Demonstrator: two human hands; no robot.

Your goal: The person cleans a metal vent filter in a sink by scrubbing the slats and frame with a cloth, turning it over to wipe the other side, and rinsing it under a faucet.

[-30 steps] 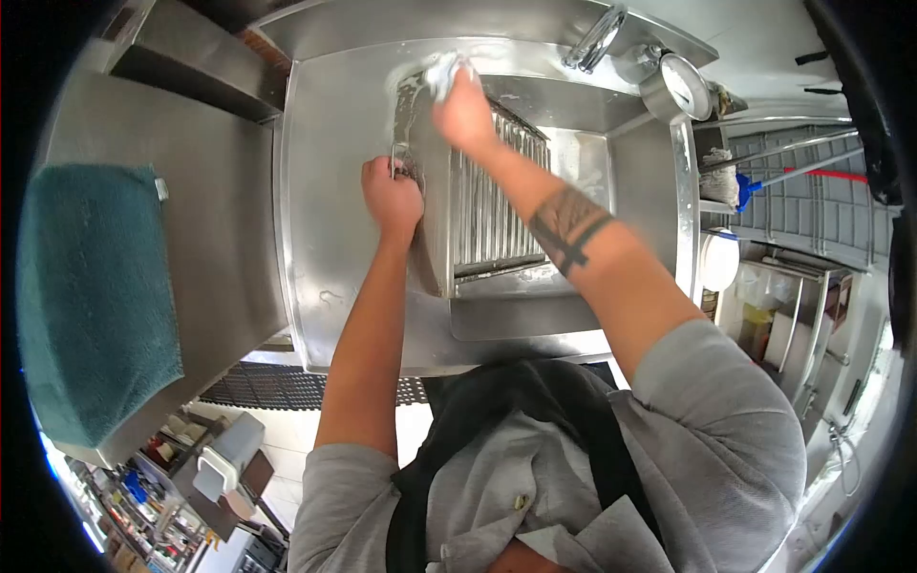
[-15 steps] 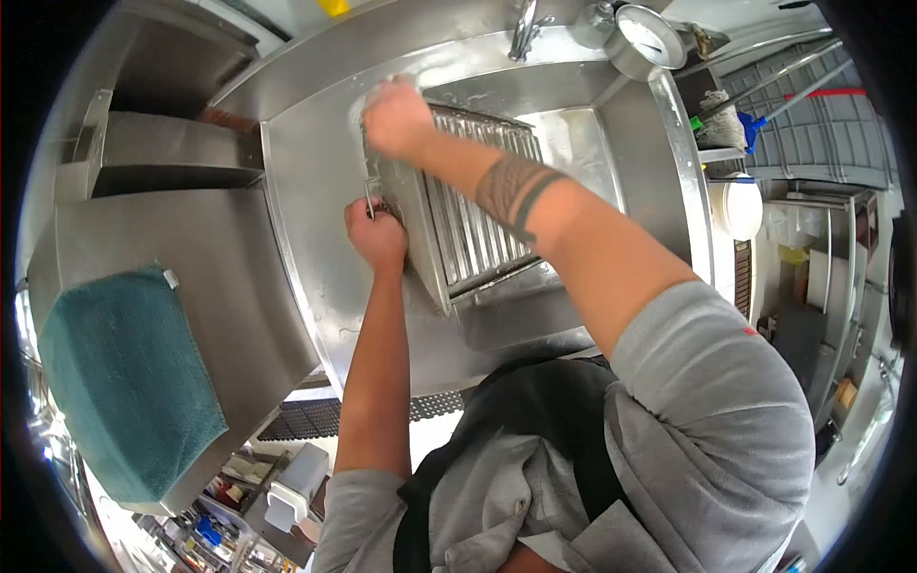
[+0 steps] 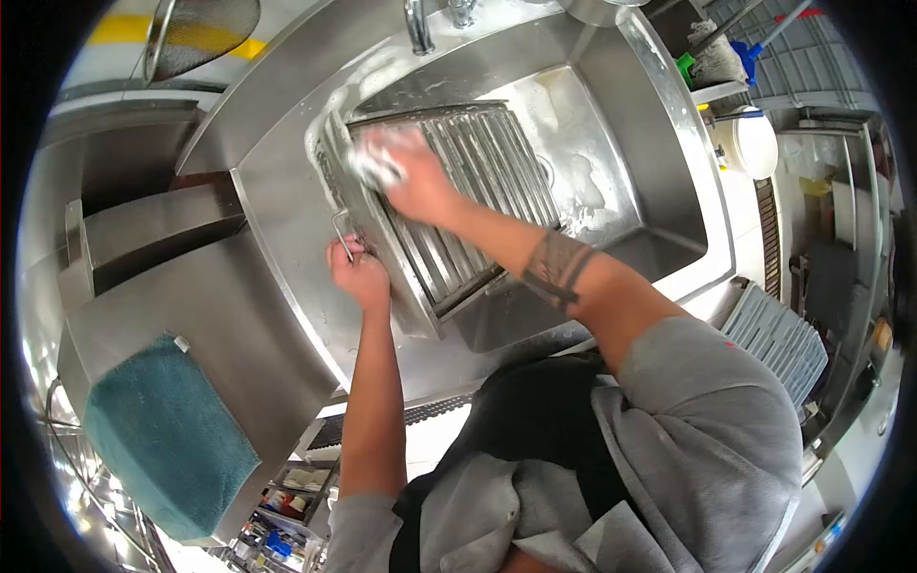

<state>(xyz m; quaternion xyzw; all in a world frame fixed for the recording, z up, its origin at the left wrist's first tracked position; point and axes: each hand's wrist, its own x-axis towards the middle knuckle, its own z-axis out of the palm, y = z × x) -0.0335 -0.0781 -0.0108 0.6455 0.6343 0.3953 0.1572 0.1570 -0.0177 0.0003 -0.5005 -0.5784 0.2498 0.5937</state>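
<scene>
A metal filter panel with parallel slats (image 3: 478, 162) stands tilted in the steel sink (image 3: 659, 143). My left hand (image 3: 359, 271) is closed around a wire handle (image 3: 341, 229) on the panel's left side. Over the panel's upper left edge, my right hand (image 3: 411, 172) is closed on a foamy scrubber (image 3: 374, 164), which is blurred by motion. White suds lie along the panel's left edge and on the sink floor to the right.
A faucet (image 3: 417, 27) rises at the sink's back. On the left counter lies a green cloth (image 3: 172, 435). A mesh strainer (image 3: 205, 36) hangs at the upper left. A white bucket (image 3: 755, 145) stands right of the sink.
The view has shifted, bringing in the strainer. My right hand has come from beyond the panel's far left corner onto its slatted face. My left hand still holds the handle.
</scene>
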